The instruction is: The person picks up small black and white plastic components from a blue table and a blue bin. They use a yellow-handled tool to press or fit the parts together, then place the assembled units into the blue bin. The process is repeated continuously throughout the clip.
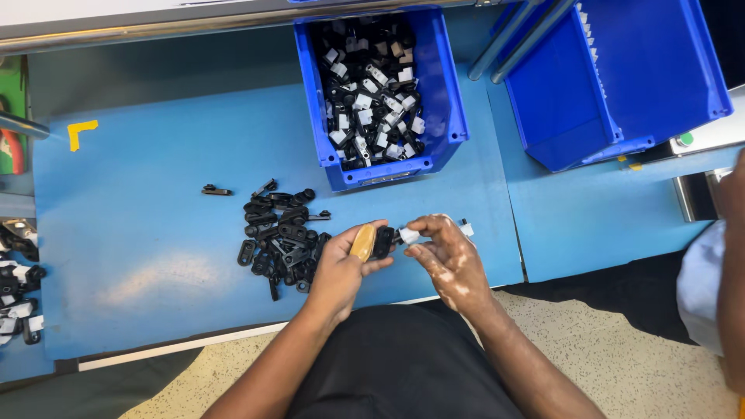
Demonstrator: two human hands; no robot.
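Note:
My left hand [339, 268] grips a small black plastic part [382, 242] near the front edge of the blue table [140, 233]; a yellow-brown cover sits on its thumb [362, 241]. My right hand [448, 252] pinches a small white piece [409, 234] and presses it against that black part. A second white piece [466, 229] lies just behind my right hand. A heap of black plastic parts [281, 233] lies on the table just left of my left hand.
A blue bin [446, 93] of mixed black and white parts stands behind the hands. An empty, tilted blue bin [613, 77] is at the right. One loose black part [216, 190] lies apart. More parts [17, 299] sit at the left edge. Another person's arm [729, 256] shows at far right.

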